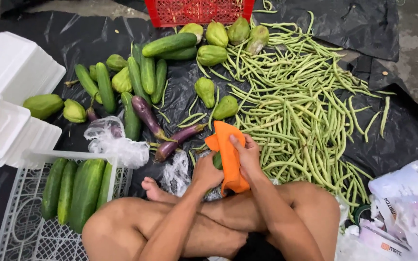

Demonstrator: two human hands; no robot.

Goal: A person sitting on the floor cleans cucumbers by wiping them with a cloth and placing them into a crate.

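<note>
The dark green cucumber (pixel 217 161) sits almost wholly wrapped in an orange cloth (pixel 229 157), just above the person's crossed legs; only a small rounded patch of skin shows at the cloth's left edge. To wipe it well, I judge the left hand (pixel 207 173) should keep a firm hold from below and turn the cucumber while the cloth slides along it. The left grip is closed around the cucumber's lower part. The right hand (pixel 247 157) presses the cloth flat against it, fingers closed over the fabric. Outward lie 2 purple eggplants (pixel 147 116), a spread of long green beans (pixel 296 106), pale chayotes (pixel 212 54), and a white crate (pixel 30 232) holding wiped-looking cucumbers.
</note>
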